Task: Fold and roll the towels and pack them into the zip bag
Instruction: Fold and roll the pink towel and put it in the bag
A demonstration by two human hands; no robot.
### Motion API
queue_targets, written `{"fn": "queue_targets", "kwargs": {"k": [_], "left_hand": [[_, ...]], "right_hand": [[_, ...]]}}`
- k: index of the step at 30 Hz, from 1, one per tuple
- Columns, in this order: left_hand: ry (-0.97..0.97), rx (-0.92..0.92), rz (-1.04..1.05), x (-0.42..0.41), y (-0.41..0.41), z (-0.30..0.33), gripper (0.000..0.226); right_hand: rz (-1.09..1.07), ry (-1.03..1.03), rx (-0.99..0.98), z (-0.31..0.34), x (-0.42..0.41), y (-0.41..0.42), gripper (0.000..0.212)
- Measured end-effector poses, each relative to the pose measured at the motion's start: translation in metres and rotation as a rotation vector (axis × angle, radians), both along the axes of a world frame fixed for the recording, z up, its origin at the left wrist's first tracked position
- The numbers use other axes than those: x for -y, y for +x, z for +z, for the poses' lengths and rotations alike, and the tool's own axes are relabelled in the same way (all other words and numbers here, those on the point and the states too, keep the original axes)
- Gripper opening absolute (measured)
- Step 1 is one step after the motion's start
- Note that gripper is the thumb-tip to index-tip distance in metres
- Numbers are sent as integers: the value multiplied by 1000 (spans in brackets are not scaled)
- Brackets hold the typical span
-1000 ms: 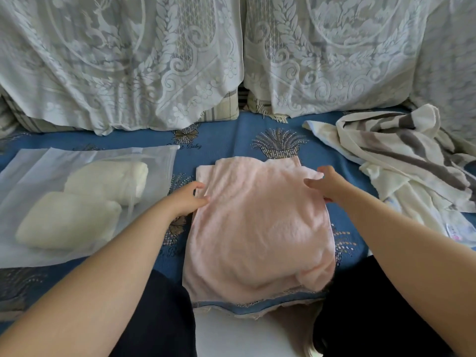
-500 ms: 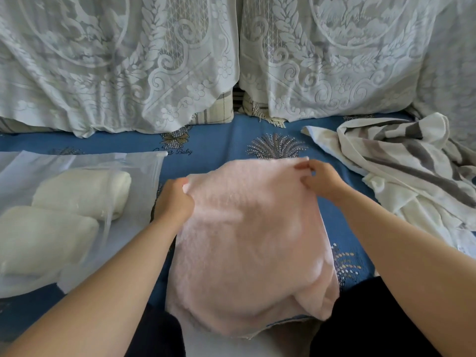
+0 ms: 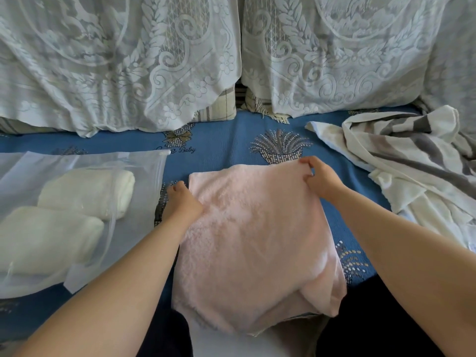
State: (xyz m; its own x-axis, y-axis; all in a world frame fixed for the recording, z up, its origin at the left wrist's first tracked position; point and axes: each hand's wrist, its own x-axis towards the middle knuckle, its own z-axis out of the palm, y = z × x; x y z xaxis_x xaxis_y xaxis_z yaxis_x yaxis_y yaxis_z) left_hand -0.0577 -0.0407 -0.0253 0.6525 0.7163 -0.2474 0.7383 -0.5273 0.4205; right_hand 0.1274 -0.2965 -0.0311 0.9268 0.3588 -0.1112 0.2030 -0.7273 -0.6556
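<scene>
A folded pink towel (image 3: 255, 243) lies on the blue bedspread (image 3: 226, 145) in front of me, its near end hanging over the edge. My right hand (image 3: 319, 179) pinches its far right corner. My left hand (image 3: 181, 202) rests at its far left edge, fingers curled against the fabric; whether it grips the towel is unclear. To the left lies a translucent zip bag (image 3: 144, 176) holding two rolled white towels (image 3: 85, 194). A heap of unfolded white and grey-striped towels (image 3: 412, 161) lies at the right.
Lace-covered cushions (image 3: 180, 60) stand along the back of the bed. My dark-clothed legs (image 3: 373, 325) are at the bed's near edge, under the towel's end.
The camera view has shifted left and closer. My right hand has moved out to the towel's far right corner, and the towel's far edge now lies flatter and squarer.
</scene>
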Motion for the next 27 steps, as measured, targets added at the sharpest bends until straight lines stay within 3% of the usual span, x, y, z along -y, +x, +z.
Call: {"fn": "queue_targets", "kwargs": {"k": [4,7,11,14,18,21,23,25,27], "left_hand": [[-82,47,60,-20,2,-2,40],[-87,5,-50,-23,-1,-2,38],[5,-8,-70,-26,-2,-7,38],[-105,39,-72,-25,4,-5,27],[-228,208,-56,-25,12,3,18],[-154,450,17,-36,18,12,18],[-164,499,55,-41,20,12,23],[-210,418,92,-44,18,9,47],[-208,246,44,-44,11,5,66]], "right_hand": [[-34,139,176,7,-3,-6,51],[-66,218,194,9,-8,-7,48],[-22,-138,138,2,-13,-9,58],[-125,-296,-22,6,-19,-13,68],[37,-410,-227,27,-13,-14,33],[-90,-158,-156,32,-5,-2,28],[-190,52,-116,28,-7,2,26],[-188,-6,-153,22,-10,-2,58],[-146,-177,-107,19,-7,-12,63]]}}
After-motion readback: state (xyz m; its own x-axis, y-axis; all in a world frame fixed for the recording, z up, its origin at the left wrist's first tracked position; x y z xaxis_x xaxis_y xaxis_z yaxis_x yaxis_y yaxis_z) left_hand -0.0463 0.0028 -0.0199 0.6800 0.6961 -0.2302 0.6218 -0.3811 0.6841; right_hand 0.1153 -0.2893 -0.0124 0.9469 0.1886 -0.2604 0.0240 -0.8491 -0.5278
